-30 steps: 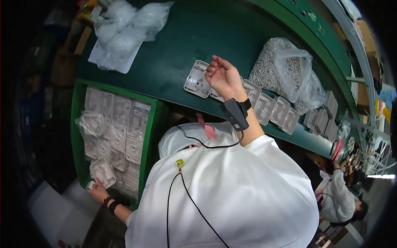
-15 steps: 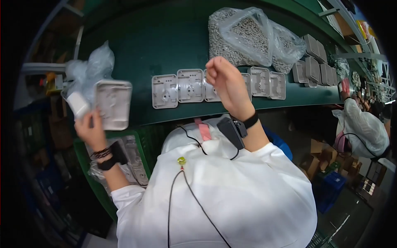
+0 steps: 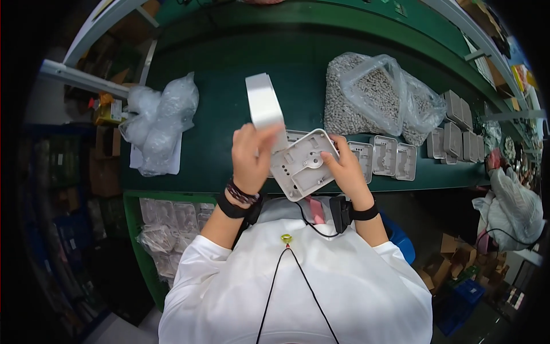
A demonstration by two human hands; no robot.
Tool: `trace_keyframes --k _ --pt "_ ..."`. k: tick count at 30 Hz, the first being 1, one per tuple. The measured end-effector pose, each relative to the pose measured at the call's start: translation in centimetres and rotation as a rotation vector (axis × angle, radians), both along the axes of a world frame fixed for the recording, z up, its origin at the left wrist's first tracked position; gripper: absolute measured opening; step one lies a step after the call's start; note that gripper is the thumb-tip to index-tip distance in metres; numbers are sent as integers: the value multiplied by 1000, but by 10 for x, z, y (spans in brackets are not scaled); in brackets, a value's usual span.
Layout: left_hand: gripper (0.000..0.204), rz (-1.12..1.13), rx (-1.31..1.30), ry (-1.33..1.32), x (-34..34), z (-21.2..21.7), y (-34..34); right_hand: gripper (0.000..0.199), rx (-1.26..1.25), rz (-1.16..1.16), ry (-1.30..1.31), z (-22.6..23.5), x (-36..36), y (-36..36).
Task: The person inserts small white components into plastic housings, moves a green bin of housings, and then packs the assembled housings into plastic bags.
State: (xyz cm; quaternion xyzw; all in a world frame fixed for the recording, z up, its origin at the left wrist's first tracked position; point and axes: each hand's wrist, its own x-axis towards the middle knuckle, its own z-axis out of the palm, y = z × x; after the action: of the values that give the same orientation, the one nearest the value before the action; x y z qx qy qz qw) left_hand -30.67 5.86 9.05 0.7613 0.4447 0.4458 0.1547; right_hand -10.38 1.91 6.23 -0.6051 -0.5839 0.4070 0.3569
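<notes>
two bags (image 3: pixel 375 94) of small pellets (image 3: pixel 344 114)

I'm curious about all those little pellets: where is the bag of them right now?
In the head view the clear bag of pellets lies on the green table, ahead and right of the hands, just behind the row of grey plastic trays.

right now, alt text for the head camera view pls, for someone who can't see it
Seen from above, a person in white holds a square grey plastic housing between left hand and right hand, the left also gripping a white piece. On the green bench lie more housings and a bag of pellets.
</notes>
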Motion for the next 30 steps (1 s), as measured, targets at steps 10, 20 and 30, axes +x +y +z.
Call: trace_keyframes --k 10,20,30 --pt "43 310 -399 -164 -87 -55 -8 45 -114 -144 210 -30 5 3" --pt "23 72 -445 535 -113 -119 -55 46 -34 -119 226 -22 -9 2" --pt "27 252 -656 650 -96 -137 -42 49 -61 -91 217 -46 -3 4"
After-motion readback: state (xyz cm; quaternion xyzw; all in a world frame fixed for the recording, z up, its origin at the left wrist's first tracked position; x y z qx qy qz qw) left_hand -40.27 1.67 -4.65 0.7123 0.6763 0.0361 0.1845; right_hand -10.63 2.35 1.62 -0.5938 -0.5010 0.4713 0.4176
